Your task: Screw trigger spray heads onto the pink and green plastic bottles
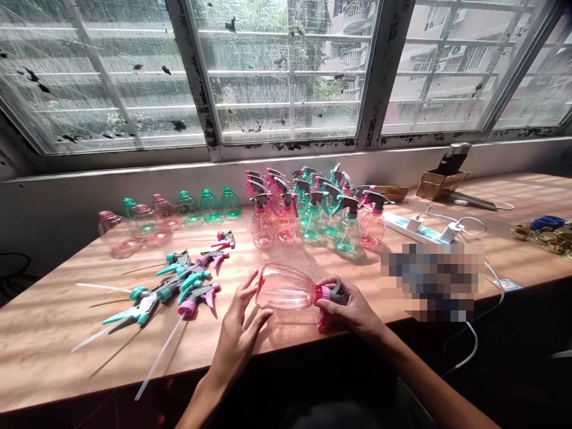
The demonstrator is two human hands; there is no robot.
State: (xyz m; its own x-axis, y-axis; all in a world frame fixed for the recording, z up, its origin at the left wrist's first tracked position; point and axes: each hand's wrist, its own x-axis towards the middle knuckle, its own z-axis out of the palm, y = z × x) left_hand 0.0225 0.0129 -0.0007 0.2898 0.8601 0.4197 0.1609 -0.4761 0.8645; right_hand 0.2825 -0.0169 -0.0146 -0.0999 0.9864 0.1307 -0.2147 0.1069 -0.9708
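A clear pink spray bottle [286, 288] lies sideways in the air just above the table's front edge, its base to the left. My left hand [241, 316] cups that base, thumb below and fingers above, touching it lightly. At the other end, my right hand [351, 304] is closed around the grey and pink spray head [328, 293], which sits on the bottle's neck. The trigger points down, partly hidden by my fingers. To the left lies a heap of loose spray heads [167, 286] in teal, pink and grey, with thin clear tubes.
Several bottles without heads [208, 205], green and pink, stand at the back left. Behind my hands is a cluster of bottles with heads [310, 217]. A white power strip [420, 228] with cables, a cardboard box [440, 182] and a blurred-out object [433, 280] are on the right.
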